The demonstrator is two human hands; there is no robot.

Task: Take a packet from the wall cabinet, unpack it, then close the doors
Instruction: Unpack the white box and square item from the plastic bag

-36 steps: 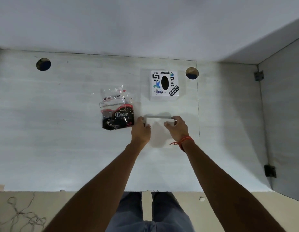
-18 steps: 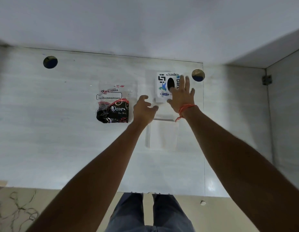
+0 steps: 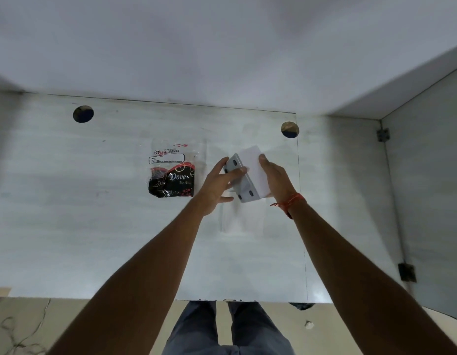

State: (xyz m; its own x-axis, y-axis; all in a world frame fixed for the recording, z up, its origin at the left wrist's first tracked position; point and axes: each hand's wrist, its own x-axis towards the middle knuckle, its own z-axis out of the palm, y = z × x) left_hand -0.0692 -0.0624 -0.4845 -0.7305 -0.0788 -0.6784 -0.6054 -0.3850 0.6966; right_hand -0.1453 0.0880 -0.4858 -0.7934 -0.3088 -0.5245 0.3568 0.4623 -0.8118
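Both hands grip one small white box (image 3: 248, 175) above the middle of the pale desk (image 3: 68, 226): the left hand (image 3: 218, 187) curls round its near-left side, thumb pressed across a grey face, and the right hand (image 3: 274, 178) clasps its right side with the fingers wrapped behind. The box is a rectangular block, tilted, with a smooth plain white upper face and a grey side face marked by several small dark oval spots. A red thread band (image 3: 289, 202) circles the right wrist. Under the hands lies a thin clear sheet (image 3: 244, 222), flat on the desk and hard to make out. Just left of the left hand, apart from it, a crinkled plastic packet (image 3: 172, 172) lies flat, its upper half clear with a printed label, its lower half glossy black and red. The desk top is matt, with a faint streaked grain, and has two round cable holes near its far edge, one toward the far-left corner (image 3: 83, 114), one right of the hands (image 3: 290, 129).
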